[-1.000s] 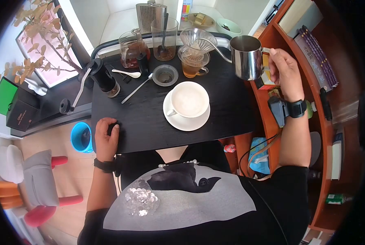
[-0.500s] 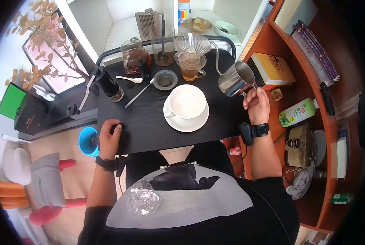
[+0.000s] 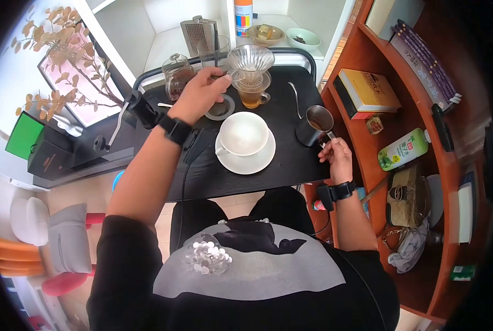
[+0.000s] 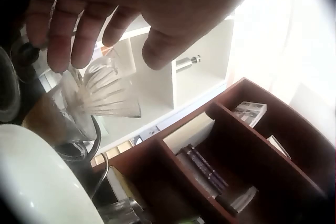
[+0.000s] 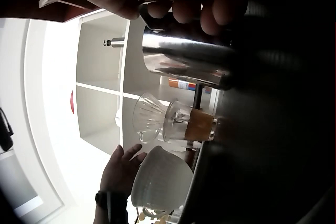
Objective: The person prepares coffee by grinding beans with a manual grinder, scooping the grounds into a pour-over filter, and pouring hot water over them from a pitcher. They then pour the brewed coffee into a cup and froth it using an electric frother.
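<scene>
My left hand (image 3: 201,96) reaches over the table to the left side of the clear ribbed coffee dripper (image 3: 252,57). Its fingers are extended, close to the dripper in the left wrist view. The dripper sits on a glass server (image 3: 252,97) holding amber-brown liquid. On the right, a steel gooseneck kettle (image 3: 308,132) stands on the black table, its spout pointing away from me. My right hand (image 3: 337,156) holds its handle, fingers curled there in the right wrist view. Between the hands is a white cup (image 3: 243,134) with pale contents on a white saucer (image 3: 252,164).
Behind my left hand are a glass teapot (image 3: 177,74) and a tall glass jar (image 3: 213,52). A grey round dish (image 3: 224,110) lies partly under that hand. A black hand grinder (image 3: 141,110) stands at left. A brown bookshelf (image 3: 335,83) flanks the right side.
The kettle has come down from the raised right hand and now stands upright on the table. My left hand has left the table's front left edge and moved up and right toward the dripper.
</scene>
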Demonstrator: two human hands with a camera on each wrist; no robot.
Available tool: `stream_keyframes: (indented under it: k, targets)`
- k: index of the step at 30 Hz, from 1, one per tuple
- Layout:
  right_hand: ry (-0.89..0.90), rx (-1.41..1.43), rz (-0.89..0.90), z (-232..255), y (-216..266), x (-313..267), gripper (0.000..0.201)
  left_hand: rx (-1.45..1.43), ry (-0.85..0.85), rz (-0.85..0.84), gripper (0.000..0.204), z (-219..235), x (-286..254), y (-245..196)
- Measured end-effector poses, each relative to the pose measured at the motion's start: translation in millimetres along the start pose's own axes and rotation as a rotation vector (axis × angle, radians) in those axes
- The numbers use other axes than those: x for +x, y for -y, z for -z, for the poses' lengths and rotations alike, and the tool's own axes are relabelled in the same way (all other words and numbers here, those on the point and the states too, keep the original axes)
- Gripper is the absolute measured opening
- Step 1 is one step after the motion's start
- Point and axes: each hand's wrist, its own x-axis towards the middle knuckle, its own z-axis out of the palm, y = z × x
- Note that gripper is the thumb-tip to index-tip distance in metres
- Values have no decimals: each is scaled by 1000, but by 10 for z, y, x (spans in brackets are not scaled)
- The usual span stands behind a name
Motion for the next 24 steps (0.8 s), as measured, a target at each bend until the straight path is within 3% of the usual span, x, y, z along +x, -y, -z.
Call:
stream_keyframes:
  k: [4,14,24]
  targets:
    - [76,42,-21,10,-21,10,26,-5,38,158,31,-115,199,25]
    - [55,17,-3,-8,-95,18,28,-71,52,190,20,-160,335,131]
    - [70,-9,25,-13,-86,3,27,-298,62,112,18,-43,296,-20]
